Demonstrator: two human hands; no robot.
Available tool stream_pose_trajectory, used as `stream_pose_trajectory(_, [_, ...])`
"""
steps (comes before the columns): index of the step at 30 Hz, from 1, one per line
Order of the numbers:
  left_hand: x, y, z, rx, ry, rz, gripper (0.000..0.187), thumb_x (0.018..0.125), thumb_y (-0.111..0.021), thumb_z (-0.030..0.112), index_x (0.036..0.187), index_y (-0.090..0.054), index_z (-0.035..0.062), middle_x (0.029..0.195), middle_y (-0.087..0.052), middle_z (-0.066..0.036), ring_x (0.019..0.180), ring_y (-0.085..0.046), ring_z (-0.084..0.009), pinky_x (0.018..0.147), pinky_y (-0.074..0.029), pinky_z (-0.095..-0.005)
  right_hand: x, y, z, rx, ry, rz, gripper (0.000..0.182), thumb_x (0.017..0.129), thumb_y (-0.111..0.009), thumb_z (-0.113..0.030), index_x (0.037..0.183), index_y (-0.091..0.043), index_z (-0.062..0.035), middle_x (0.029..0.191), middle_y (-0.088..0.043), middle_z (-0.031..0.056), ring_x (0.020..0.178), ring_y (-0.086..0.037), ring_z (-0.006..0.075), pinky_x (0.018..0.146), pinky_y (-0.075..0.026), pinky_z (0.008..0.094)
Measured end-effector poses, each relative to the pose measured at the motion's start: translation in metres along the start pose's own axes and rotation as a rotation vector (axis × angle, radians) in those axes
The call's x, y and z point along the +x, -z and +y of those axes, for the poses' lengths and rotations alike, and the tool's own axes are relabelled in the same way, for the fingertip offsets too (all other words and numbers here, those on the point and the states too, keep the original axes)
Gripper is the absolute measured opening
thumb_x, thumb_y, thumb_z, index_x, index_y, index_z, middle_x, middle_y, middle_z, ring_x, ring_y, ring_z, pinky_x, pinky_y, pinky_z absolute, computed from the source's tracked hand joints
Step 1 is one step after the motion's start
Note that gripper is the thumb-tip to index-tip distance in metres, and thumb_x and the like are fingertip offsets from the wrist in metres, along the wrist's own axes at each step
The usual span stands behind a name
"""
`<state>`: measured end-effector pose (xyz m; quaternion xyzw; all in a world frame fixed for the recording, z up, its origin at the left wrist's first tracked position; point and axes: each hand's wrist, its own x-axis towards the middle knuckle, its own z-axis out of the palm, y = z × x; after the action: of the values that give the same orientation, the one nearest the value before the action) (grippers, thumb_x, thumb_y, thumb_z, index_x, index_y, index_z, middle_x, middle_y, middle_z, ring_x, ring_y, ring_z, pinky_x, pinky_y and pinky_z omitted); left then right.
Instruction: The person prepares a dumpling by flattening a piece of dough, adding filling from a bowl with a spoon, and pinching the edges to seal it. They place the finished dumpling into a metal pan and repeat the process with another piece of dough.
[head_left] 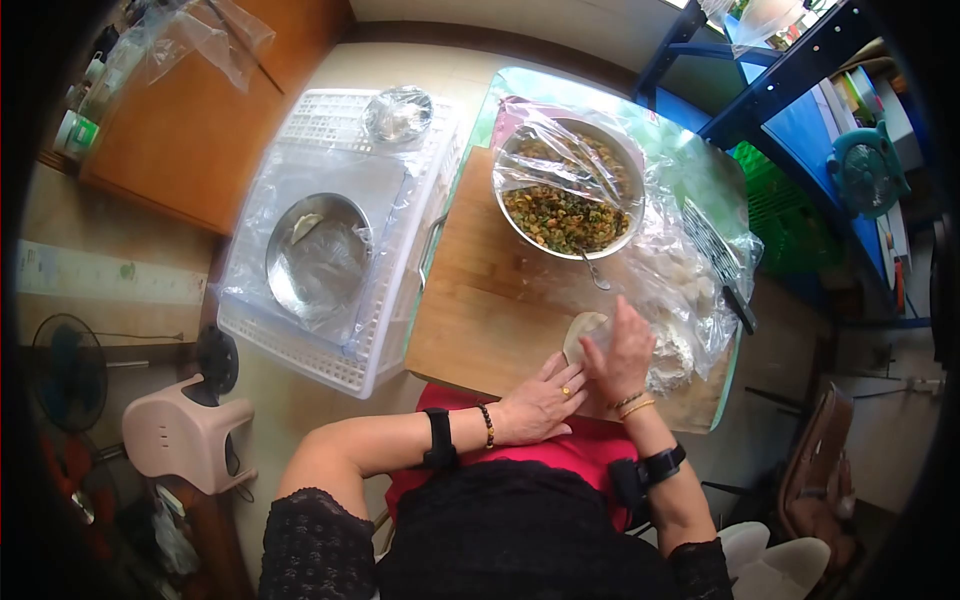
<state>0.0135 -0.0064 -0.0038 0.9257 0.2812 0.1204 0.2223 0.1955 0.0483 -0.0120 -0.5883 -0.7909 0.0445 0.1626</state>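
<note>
A pale round piece of dough [580,334] lies near the front of the wooden board [465,300]. My right hand [624,352] is over its right side, fingers stretched out and thumb apart; what lies under the palm is hidden. Just left of it, my left hand [543,404] rests at the board's front edge with fingers extended, its fingertips close to the right thumb. Beside the right hand is a white floury heap [672,358] partly under clear plastic film [690,290]. Behind the dough stands a metal bowl [636,205] of chopped filling with a spoon [597,274] at its front.
At the left, a metal bowl [283,272] holding one pale dough piece sits on a plastic-covered white crate [345,375]. A small film-covered bowl [398,114] stands behind it. A black-handled slotted tool [738,305] lies on the film at right. A pink stool [180,435] is lower left.
</note>
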Motion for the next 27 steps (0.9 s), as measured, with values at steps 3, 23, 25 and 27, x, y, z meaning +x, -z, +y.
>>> stream_pose_trajectory(3, [0.002,0.004,-0.003,-0.003,-0.007,0.048,0.06,0.084,-0.064,0.042,0.122,-0.053,-0.0019,0.129,-0.047,-0.02,0.129,-0.038,-0.0359,0.112,-0.022,-0.056,0.015,0.004,0.022,0.11,-0.157,0.009,0.081,0.077,-0.074,-0.038,0.14,-0.038,-0.0021,0.121,-0.053,0.0181,0.109,-0.052,0.0332,0.091,-0.038,0.044])
stream_pose_trajectory(23, [0.001,0.016,-0.017,0.01,0.324,0.111,0.066,0.083,-0.064,0.042,0.128,-0.046,-0.0033,0.131,-0.044,-0.026,0.13,-0.035,-0.0395,0.111,-0.022,-0.0565,0.021,-0.001,0.023,0.357,-0.252,0.118,0.076,0.08,-0.071,-0.023,0.143,-0.034,-0.0007,0.114,-0.055,0.0202,0.103,-0.055,0.0359,0.09,-0.043,0.0436])
stream_pose_trajectory(25, [0.002,0.007,-0.016,0.011,0.259,0.104,0.066,0.084,-0.064,0.042,0.128,-0.046,-0.003,0.133,-0.043,-0.026,0.131,-0.035,-0.0398,0.111,-0.022,-0.0563,0.013,0.012,0.021,0.34,-0.202,0.086,0.075,0.081,-0.07,-0.022,0.143,-0.034,-0.001,0.115,-0.055,0.0207,0.105,-0.054,0.0369,0.092,-0.043,0.0442])
stream_pose_trajectory(27, [0.002,0.002,-0.011,0.014,0.199,0.093,0.066,0.084,-0.064,0.042,0.128,-0.046,-0.0028,0.134,-0.042,-0.026,0.132,-0.034,-0.04,0.111,-0.023,-0.0561,0.006,0.023,0.011,0.331,-0.15,0.052,0.073,0.082,-0.07,-0.02,0.143,-0.035,-0.0013,0.117,-0.055,0.0213,0.107,-0.054,0.0379,0.094,-0.042,0.0449])
